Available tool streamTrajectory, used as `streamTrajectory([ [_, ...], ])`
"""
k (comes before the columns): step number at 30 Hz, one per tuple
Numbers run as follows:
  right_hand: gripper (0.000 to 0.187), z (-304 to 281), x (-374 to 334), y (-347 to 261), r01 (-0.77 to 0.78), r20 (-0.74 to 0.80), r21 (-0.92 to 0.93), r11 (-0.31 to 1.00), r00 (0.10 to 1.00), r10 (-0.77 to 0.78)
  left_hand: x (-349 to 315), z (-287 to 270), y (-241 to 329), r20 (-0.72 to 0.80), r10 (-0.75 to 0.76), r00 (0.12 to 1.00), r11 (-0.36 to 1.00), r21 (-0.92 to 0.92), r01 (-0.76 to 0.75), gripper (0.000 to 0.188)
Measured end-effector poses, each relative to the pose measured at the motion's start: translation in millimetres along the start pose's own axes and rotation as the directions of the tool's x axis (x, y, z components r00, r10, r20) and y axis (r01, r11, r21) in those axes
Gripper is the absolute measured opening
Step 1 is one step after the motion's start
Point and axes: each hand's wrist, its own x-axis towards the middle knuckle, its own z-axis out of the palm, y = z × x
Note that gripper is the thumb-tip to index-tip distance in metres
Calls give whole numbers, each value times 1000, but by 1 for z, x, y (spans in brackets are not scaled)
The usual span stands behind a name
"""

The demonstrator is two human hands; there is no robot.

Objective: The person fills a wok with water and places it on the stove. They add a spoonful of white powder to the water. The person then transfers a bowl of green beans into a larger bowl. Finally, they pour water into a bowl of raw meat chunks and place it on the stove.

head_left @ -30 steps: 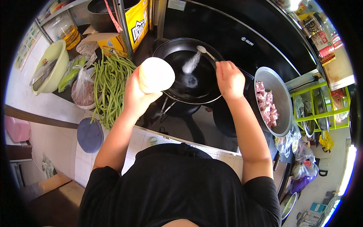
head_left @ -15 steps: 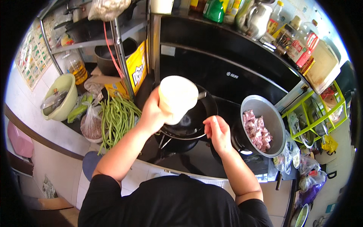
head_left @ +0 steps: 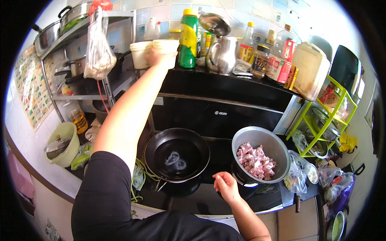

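Observation:
My left arm stretches up to the shelf above the stove. There my left hand [head_left: 155,58] is closed around a white tub [head_left: 169,47], beside a second white tub [head_left: 139,56]. Over the front of the black stove, my right hand [head_left: 226,187] hangs with its fingers curled in and nothing visible in them. It is between the frying pan and the pot, touching neither. The black frying pan [head_left: 197,154] sits on the left burner with a whitish patch on its bottom. Chunks of raw meat [head_left: 256,160] lie in a grey metal pot [head_left: 277,150] on the right.
A green bottle [head_left: 188,40], a steel jug [head_left: 223,54] and several sauce bottles line the shelf. A bag [head_left: 99,56] hangs from the left rack. Green beans [head_left: 140,170] lie partly behind my left arm. A green rack [head_left: 321,124] and plastic bags [head_left: 297,170] stand at right.
My left hand has carried the white tub from above the frying pan up to the shelf. My right hand has drawn back from the pan's rim. The view has tilted upward.

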Motion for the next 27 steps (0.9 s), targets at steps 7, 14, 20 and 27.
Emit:
streamTrajectory([
  [7,18,-23,-14,32,-106,-10,65,992,994,107,16,4,-58,-63,233,971,860,479,-175,81],
  [14,16,-58,-27,-6,-29,-21,16,999,999,29,-162,43,-18,283,577,766,814,-127,-567,53],
  [20,13,-112,19,-84,166,-220,-269,949,948,-228,-291,11,29,880,339,333,940,-308,-144,53],
  [27,17,-216,127,-159,283,-342,-433,856,827,-447,-336,-37,11,921,67,384,951,-175,255,54],
])
